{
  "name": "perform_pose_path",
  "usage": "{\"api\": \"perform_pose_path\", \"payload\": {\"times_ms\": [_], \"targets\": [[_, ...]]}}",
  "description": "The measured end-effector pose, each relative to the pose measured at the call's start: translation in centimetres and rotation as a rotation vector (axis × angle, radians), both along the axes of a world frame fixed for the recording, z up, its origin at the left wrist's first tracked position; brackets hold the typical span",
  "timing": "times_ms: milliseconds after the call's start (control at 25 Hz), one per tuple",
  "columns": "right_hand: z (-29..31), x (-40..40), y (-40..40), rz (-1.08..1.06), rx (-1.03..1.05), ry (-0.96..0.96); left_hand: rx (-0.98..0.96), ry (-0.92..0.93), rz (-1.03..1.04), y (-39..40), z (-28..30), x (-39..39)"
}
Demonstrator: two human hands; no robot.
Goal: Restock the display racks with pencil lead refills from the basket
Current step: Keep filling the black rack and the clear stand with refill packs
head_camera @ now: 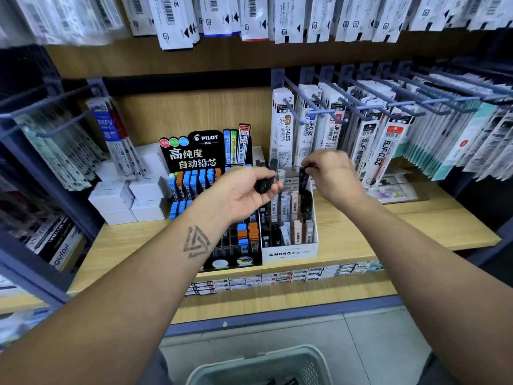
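My left hand [244, 193] grips a small stack of black lead refill cases [267, 182] above the white MONO display rack [288, 252]. My right hand [331, 173] pinches one black refill case [303, 176] over the rack's back right slots. The rack holds black, white and pink cases in tiered rows. Beside it on the left stands the black PILOT display rack [205, 151] with blue and orange lead cases. The pale green basket [258, 366] sits on the floor at the bottom of the view, with dark items just visible inside.
Both racks stand on a wooden shelf [388, 232]. White boxes [130, 198] are stacked left of the PILOT rack. Pen refill packs hang on metal hooks [361, 112] right and above, close over my right hand. More packs hang at the left.
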State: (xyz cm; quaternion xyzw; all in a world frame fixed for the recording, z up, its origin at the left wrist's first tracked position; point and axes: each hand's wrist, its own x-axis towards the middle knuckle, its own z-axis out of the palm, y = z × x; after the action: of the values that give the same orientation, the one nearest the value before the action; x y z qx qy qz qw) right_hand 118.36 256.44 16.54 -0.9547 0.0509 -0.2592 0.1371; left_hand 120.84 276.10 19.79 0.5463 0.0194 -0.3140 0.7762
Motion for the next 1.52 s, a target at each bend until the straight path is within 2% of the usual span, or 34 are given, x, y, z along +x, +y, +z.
{"api": "perform_pose_path", "payload": {"times_ms": [120, 200, 280, 320, 440, 480, 560, 640, 760, 920, 1200, 1440, 1520], "targets": [[-0.5, 0.4, 0.4, 0.004, -0.054, 0.07, 0.042, -0.001, -0.039, 0.3, -0.2, -0.1], [-0.8, 0.5, 0.5, -0.019, -0.057, 0.047, 0.072, -0.024, -0.039, 0.4, -0.4, -0.1], [-0.5, 0.4, 0.9, -0.041, 0.036, -0.006, 0.083, -0.052, -0.041, 0.4, -0.7, -0.2], [0.0, 0.4, 1.3, -0.03, 0.209, -0.015, 0.088, -0.064, -0.04, 0.4, -0.8, -0.1], [1.8, -1.0, 3.2, 0.174, 1.133, 0.152, 0.065, -0.071, -0.105, 0.4, -0.5, -0.7], [2.1, -1.5, 3.5, 0.223, 1.316, 0.214, 0.047, -0.064, -0.125, 0.3, -0.3, -0.9], [2.0, -2.3, 3.6, 0.237, 1.476, 0.26, -0.006, -0.041, -0.13, 0.1, -0.2, -1.2], [1.8, -2.4, 3.6, 0.225, 1.552, 0.239, -0.06, -0.023, -0.122, -0.2, -0.4, -1.3], [1.6, -2.3, 3.6, 0.24, 1.558, 0.22, -0.105, -0.002, -0.127, -0.7, -0.5, -1.5], [1.8, -1.8, 2.5, 0.289, 1.543, 0.1, -0.058, 0.007, -0.144, -0.9, -0.6, -1.3], [1.6, -1.0, 0.6, 0.232, 1.095, 0.104, -0.083, 0.022, -0.104, -0.6, -0.5, -0.7], [1.5, -0.7, -0.1, 0.164, 0.877, 0.194, -0.026, 0.014, -0.099, -0.7, -0.9, 0.1], [1.6, -0.7, -0.1, 0.117, 0.829, 0.164, -0.027, 0.006, -0.117, -0.8, -0.6, -0.2]]}}
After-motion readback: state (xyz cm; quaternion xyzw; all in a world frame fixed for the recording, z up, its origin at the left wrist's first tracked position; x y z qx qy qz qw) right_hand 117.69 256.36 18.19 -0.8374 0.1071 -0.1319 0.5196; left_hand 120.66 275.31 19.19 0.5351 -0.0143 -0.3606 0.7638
